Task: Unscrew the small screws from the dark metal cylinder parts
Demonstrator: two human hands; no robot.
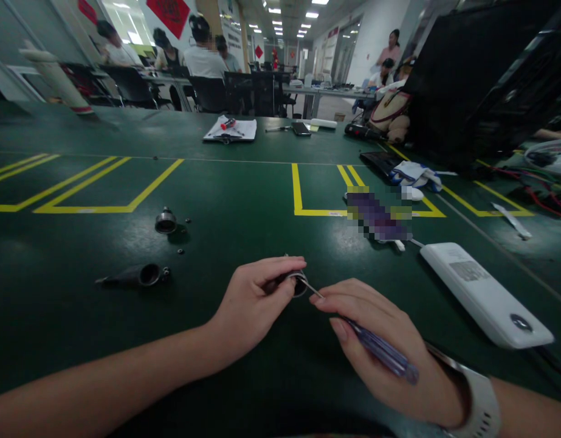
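Note:
My left hand point(257, 298) is closed round a small dark metal ring-shaped part point(299, 286), its open end turned to the right. In my right hand point(380, 340) is a screwdriver point(383, 351) with a translucent purple handle, and its thin shaft reaches to the mouth of that part. Whether the tip touches the inside is hidden. Left of my hands lies a dark tapered metal piece point(137, 275) with a round opening. Beyond it stands a short round metal fitting point(166, 221), with tiny loose parts point(180, 250) near it.
At right lie a white power bank-like device point(485, 295) with a cable and a blurred-out phone-shaped object point(378, 218). Farther back are gloves point(414, 174), a clipboard with papers point(244, 130) and a black phone point(301, 129). Yellow tape point(157, 185) marks the green table. People sit beyond it.

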